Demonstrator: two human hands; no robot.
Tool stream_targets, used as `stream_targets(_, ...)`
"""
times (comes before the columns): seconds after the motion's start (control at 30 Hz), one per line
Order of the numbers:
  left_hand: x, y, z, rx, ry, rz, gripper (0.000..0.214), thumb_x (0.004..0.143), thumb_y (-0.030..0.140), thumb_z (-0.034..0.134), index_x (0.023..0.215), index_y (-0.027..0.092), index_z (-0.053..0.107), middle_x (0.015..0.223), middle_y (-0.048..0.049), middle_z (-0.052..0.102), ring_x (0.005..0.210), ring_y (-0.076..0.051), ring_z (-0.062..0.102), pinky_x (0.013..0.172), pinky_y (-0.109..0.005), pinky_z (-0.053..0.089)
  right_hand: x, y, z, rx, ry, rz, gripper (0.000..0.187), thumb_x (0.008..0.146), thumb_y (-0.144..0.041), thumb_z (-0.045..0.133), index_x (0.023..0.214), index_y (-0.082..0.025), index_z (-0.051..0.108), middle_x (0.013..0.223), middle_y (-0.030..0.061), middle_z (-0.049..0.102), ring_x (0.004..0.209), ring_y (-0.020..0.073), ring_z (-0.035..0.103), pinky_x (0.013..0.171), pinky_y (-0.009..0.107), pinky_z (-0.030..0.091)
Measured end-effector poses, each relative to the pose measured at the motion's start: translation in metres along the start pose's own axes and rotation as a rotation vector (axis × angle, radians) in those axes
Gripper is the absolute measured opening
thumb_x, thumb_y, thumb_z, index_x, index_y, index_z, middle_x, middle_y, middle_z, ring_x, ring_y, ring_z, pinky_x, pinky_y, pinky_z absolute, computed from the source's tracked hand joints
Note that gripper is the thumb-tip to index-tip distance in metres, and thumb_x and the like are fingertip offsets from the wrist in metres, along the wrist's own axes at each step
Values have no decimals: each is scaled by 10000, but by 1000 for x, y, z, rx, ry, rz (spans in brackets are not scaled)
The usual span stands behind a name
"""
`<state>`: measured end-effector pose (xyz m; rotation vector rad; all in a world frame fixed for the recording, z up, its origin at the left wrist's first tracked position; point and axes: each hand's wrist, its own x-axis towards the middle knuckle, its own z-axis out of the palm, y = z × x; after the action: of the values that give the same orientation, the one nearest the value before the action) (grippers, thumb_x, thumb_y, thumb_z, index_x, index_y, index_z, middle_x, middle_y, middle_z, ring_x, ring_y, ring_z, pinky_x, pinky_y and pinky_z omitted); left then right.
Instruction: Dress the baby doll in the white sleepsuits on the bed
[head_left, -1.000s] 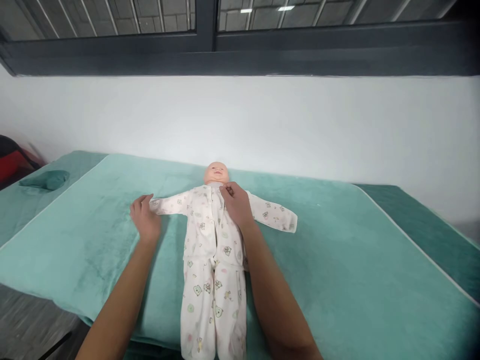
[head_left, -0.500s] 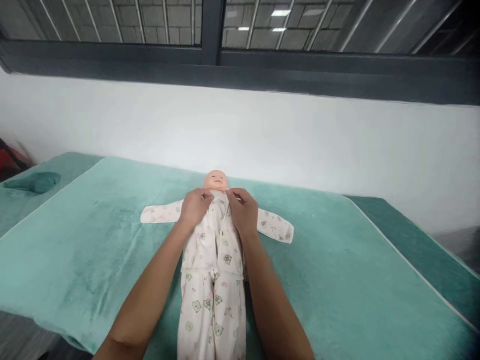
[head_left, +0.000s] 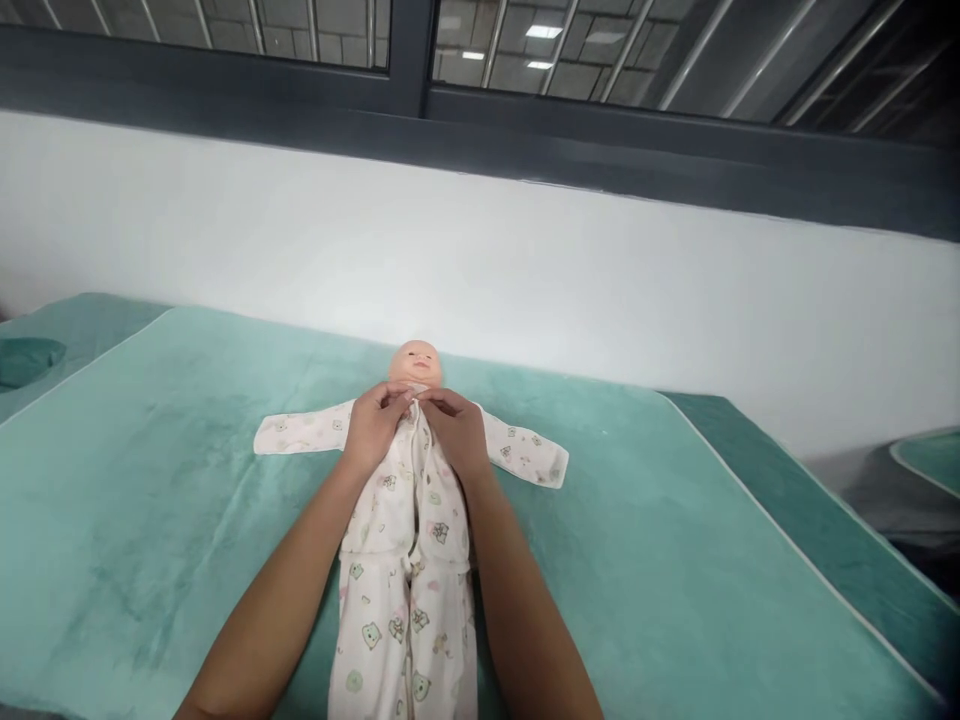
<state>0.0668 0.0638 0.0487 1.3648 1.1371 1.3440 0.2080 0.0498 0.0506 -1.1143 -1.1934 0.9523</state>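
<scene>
A baby doll (head_left: 417, 362) lies on its back on a green plush cover, its head toward the wall. It wears a white printed baby jacket (head_left: 390, 505) with the sleeves spread to both sides, and matching trousers (head_left: 375, 640). At the neck, my left hand (head_left: 376, 425) pinches one front edge of the jacket. My right hand (head_left: 454, 425) pinches the other edge, close beside the left fingertips. Below the hands the jacket front parts in a narrow gap down the middle. What exactly sits between the fingertips is too small to make out.
The green cover (head_left: 660, 560) spreads over a wide bed with pale piping near both sides. Behind it rises a white wall (head_left: 480, 270) under a dark window frame (head_left: 525, 135) with metal bars. A round hole (head_left: 30, 362) shows at the far left.
Both hands have come together at the doll's neck, bringing the jacket's front edges closer. The view has turned slightly to the right and tilted.
</scene>
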Motion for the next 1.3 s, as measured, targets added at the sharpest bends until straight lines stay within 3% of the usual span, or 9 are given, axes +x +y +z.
stream_targets(0.23,-2,2,0,124,-27,50,198,851,355,659,892,191,761,840,-21,727,765,-160,611,738,-275,448,1,5,-4,112,112,13,130,731,-311,738,824,-222,719,816,-4,729,784,171,658,776,303,523)
stream_targets(0.63,-1,1,-1,94,-52,55,211,869,382,658,926,195,740,826,-8,709,767,-157,605,726,-265,433,0,-4,-4,-16,-12,55,160,758,-344,724,878,-237,718,803,-5,734,759,173,661,733,295,510)
stream_targets(0.83,0,-2,0,39,-60,70,232,881,375,646,1027,205,706,911,-26,728,812,-165,633,765,-273,457,-1,-8,-4,7,-72,50,145,736,-335,735,819,-230,679,951,14,756,821,172,677,790,306,528)
stream_targets(1.1,-1,3,1,81,-79,71,249,893,378,621,1050,207,708,892,-20,721,805,-167,626,766,-278,461,2,0,-4,33,-7,-55,129,824,-304,614,921,-240,668,972,17,733,939,183,670,882,328,521)
stream_targets(1.3,-1,4,2,92,-70,72,259,897,387,613,1054,207,714,892,-24,714,787,-161,617,746,-273,458,1,-1,-2,-33,12,-29,176,774,-287,677,943,-242,656,961,17,702,865,168,640,833,310,526)
